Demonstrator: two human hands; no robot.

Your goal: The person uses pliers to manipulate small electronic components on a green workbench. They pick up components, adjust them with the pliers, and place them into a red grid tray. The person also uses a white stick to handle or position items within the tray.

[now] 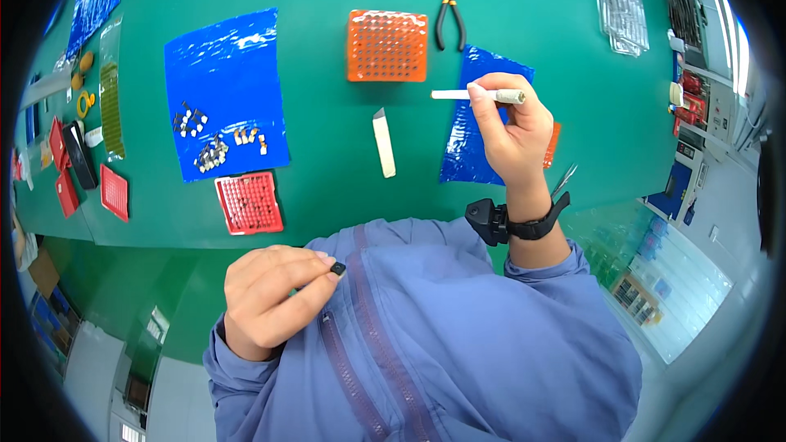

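Between the thumb and fingertips of my left hand (pixel 274 299) is a small black square part (pixel 337 268), held close to my jacket front. My right hand (pixel 516 127) is raised over the table's right side, pinching a slim white pen-like stick (pixel 452 95) with a wrapped, thicker end. Under that hand lies a blue plastic sheet (pixel 467 143), with an orange tray partly hidden beside my wrist. A wrapped cutter blade (pixel 383 144) rests on the table between my hands. Beyond it stands an orange perforated tray (pixel 387 46).
Black-handled pliers (pixel 449 20) lie at the far side. At left, a blue sheet (pixel 225 74) bears several small connector parts (pixel 211 154); a red perforated tray (pixel 249 203) touches its near edge. Clear plastic trays (pixel 618 2) are stacked far right. Tweezers (pixel 565 180) lie near my right wrist.
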